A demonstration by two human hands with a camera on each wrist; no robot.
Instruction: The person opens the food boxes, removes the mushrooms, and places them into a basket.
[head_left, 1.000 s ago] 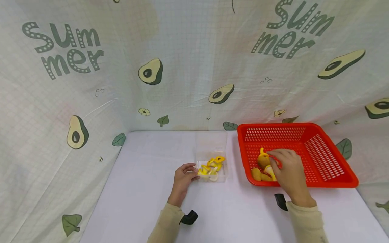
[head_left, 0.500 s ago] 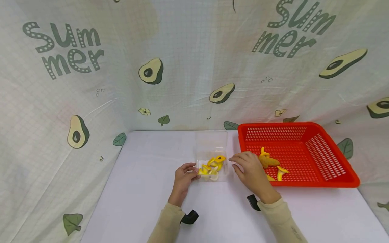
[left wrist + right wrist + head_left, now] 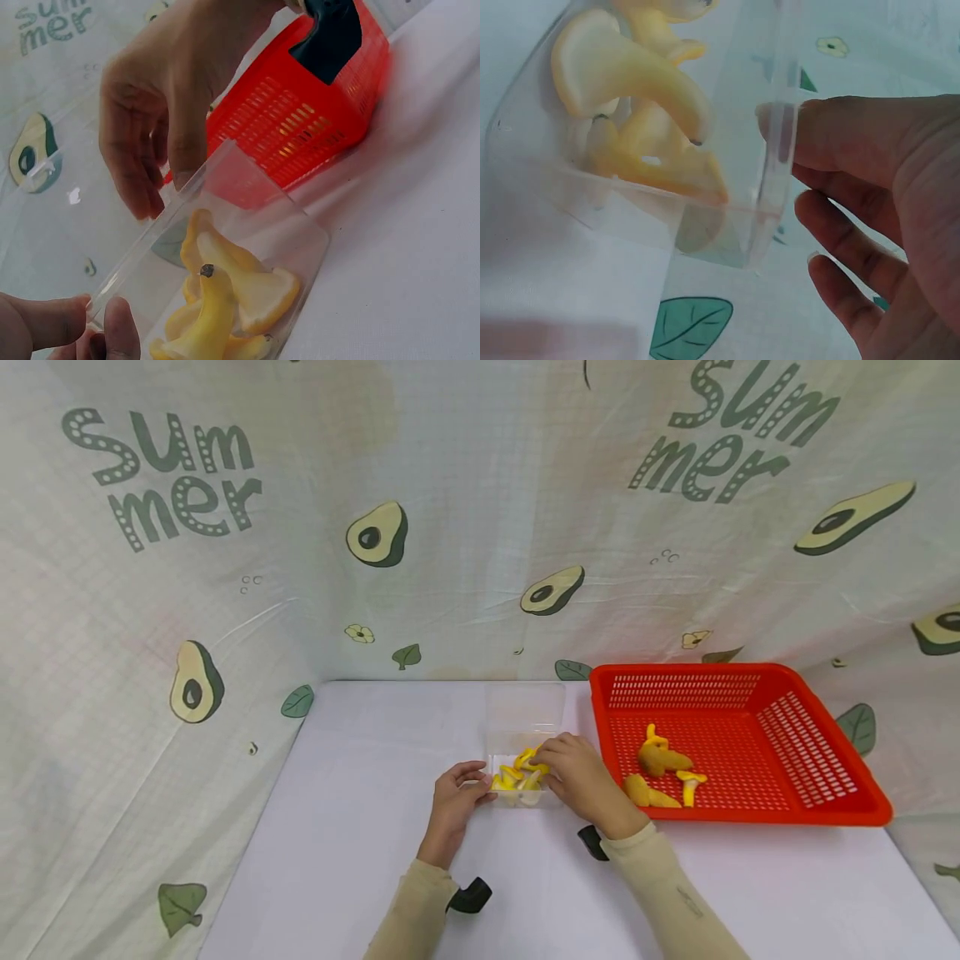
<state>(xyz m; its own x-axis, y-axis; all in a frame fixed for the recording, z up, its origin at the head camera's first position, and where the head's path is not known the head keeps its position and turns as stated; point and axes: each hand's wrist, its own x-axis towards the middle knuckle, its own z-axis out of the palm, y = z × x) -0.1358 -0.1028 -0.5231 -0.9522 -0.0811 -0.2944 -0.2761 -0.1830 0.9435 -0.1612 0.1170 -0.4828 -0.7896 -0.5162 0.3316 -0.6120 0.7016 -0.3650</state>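
A small clear plastic box (image 3: 498,766) stands on the table with its lid raised at the back. Several yellow toy mushrooms (image 3: 214,322) with pale undersides lie inside it. My left hand (image 3: 454,806) pinches the left wall's rim between thumb and fingers. My right hand (image 3: 581,781) is over the box's right side, fingertips beside the yellow mushrooms and covering part of them in the head view. In the right wrist view, loosely spread fingers (image 3: 855,255) reach to the right wall with nothing held between them.
A red perforated basket (image 3: 795,760) stands right of the box, near my right forearm. In it lie a yellow mushroom (image 3: 690,787), another yellow one (image 3: 651,733) and tan-brown mushroom pieces (image 3: 639,790). A printed curtain (image 3: 442,585) rises behind the table's back edge.
My right hand has left the basket and moved left to the box; a yellow mushroom near its fingers now lies apart in the basket. My left hand has stayed at the box.
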